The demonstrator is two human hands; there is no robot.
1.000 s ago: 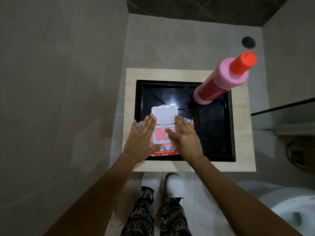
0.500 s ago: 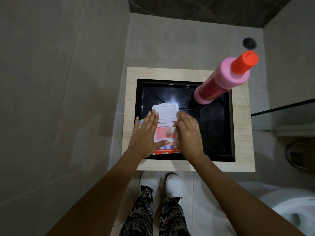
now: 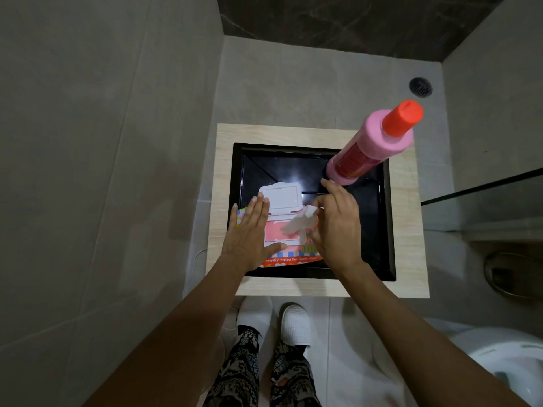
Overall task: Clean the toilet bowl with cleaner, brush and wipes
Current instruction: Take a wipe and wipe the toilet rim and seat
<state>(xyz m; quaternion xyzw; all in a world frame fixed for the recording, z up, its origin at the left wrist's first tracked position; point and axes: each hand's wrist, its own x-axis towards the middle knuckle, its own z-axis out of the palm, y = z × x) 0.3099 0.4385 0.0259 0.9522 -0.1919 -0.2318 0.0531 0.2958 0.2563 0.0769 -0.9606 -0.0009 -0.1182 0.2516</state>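
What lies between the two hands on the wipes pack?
In the head view, the pack's open white flip lid and a thin white wipe, pinched by the right hand.

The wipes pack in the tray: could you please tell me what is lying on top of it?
The left hand presses flat on the wipes pack; its lid stands open. The right hand pulls a wipe out. Inside is hidden.

Grey tiled walls [image 3: 102, 142], pale floor [image 3: 293, 83], round drain [image 3: 420, 87], wooden stand [image 3: 407, 230].
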